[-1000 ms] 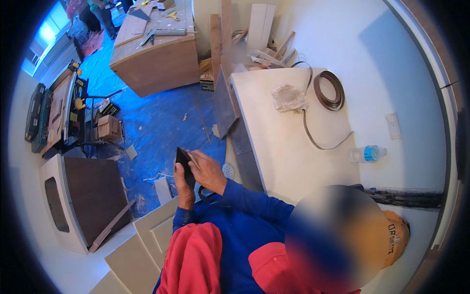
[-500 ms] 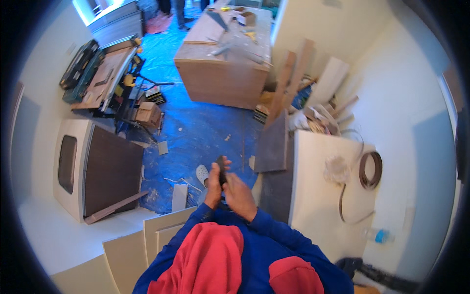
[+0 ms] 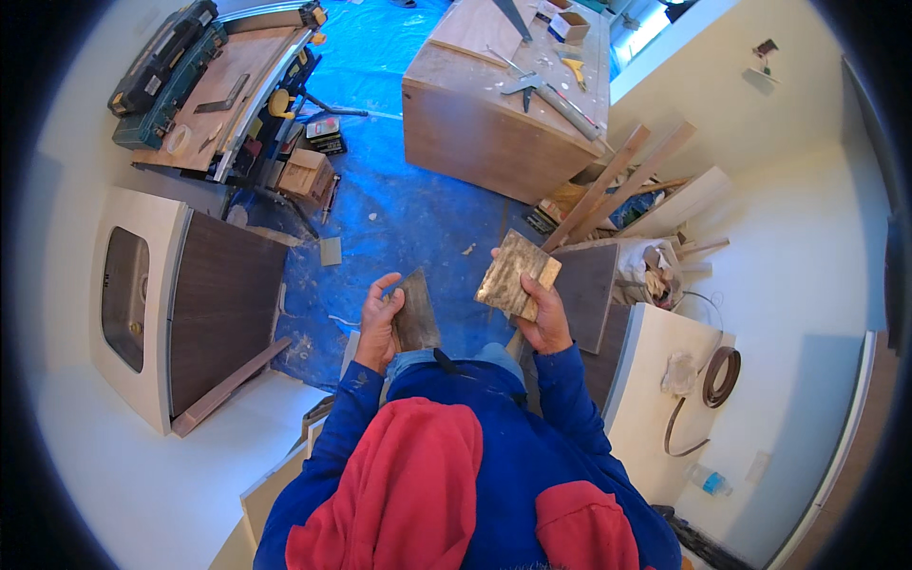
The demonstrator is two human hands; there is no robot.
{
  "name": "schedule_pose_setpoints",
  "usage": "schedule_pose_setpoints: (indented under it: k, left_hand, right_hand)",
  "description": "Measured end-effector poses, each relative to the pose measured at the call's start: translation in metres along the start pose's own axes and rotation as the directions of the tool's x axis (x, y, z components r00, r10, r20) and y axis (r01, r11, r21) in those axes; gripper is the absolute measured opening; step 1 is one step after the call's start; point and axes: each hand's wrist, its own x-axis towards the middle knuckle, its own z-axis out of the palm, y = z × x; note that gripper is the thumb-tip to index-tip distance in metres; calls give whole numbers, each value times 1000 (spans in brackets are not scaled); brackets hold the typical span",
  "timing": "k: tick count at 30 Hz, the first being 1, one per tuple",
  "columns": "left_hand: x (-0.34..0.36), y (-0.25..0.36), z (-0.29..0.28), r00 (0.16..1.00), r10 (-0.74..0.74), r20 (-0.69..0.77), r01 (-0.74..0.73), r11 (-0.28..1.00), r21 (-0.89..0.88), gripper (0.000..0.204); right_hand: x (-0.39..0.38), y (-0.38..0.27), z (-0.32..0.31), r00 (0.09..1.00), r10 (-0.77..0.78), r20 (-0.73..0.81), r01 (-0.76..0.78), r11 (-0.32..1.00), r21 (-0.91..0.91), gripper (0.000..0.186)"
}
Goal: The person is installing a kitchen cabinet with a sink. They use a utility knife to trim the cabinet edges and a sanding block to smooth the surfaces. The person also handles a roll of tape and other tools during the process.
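My left hand (image 3: 379, 325) grips a thin, dark grey, roughly rectangular piece (image 3: 416, 312) by its left edge, with a streaked, grain-like surface. To the right, my right hand (image 3: 543, 321) pinches a second flat piece (image 3: 513, 270), tan and gold with dark smudges, its thumb lying across the lower right part. The two pieces are held apart in front of my waist, above the blue floor sheeting (image 3: 380, 242). What each is made of I cannot make out.
A wooden box-like bench (image 3: 484, 142) ahead carries a caulking gun (image 3: 556, 103) and other tools. At left stand a folding workbench (image 3: 204, 123) with tool cases and a sink unit (image 3: 180, 380). Timber offcuts (image 3: 627, 176) lean at right, near a counter (image 3: 646, 399) bearing coiled brown edging (image 3: 721, 376).
My hands were together around a dark flat thing seen nearly edge-on. Now they are apart, each holding one piece, the right one raised and turned face up. My view has shifted too.
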Motion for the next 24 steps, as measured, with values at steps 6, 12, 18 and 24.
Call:
schedule_pose_setpoints:
  k: [6, 12, 18, 24]
  left_hand:
    - [31, 7, -28, 790, -332, 515, 593, 628, -504, 30]
    - [20, -6, -11, 563, -548, 619, 826, 411, -387, 43]
    - [1, 5, 9, 823, -364, 436, 485, 850, -206, 68]
    - [23, -2, 77, 893, 435, 116, -438, 899, 6, 78]
  right_hand:
    - [24, 23, 24, 977, 202, -63, -202, 979, 7, 60]
    - [54, 33, 17, 861, 506, 60, -435, 792, -428, 55]
    - [89, 48, -4, 884, 467, -15, -462, 869, -177, 44]
    - [96, 64, -7, 848, 529, -30, -522, 843, 132, 33]
